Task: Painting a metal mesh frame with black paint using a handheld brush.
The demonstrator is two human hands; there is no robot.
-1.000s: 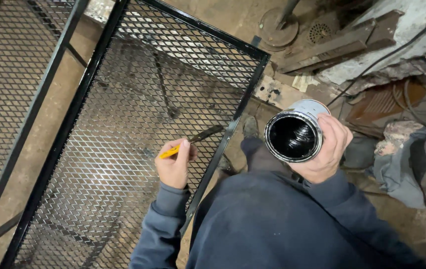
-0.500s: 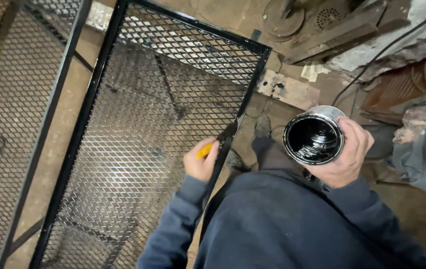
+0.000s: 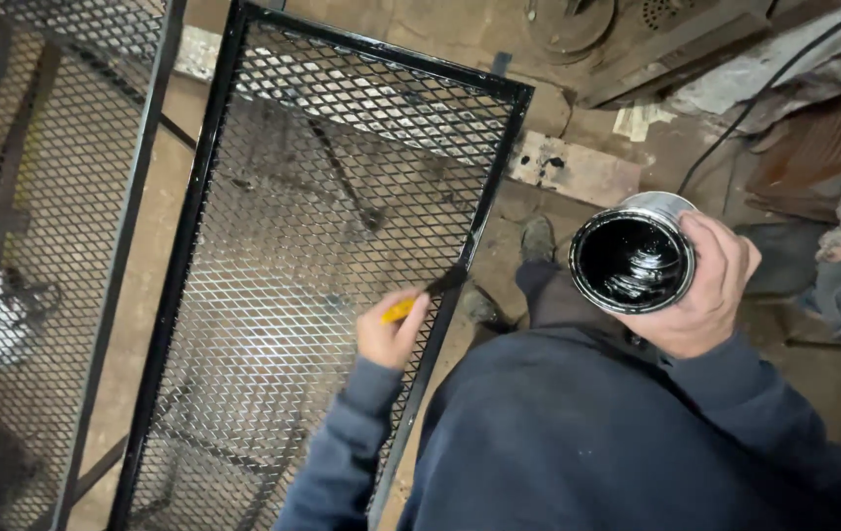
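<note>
Near the middle of the frame, the left hand [image 3: 393, 334] is closed around the yellow handle of a small paintbrush [image 3: 418, 298], whose dark bristle end rests against the right-hand bar of the black mesh panel [image 3: 342, 197]. A second ago the brush lay lower along that bar; since then the hand has moved up it, and the bristles now meet the frame farther toward its top corner. Judging from that, the coating is being worked along this edge bar, with the glossy black upper rail looking already covered.

At the right of the frame, the right hand [image 3: 705, 285] wraps its fingers around the side of an open metal paint can [image 3: 634, 254], tilted so its mouth faces the camera; black paint fills it. The can has stayed in that hold, only shifting to the right in the picture. A second mesh panel [image 3: 57, 197] lies at the left edge, just beside the first, and a wooden block [image 3: 578, 172] sits on the floor [image 3: 637, 147] above the can.
</note>
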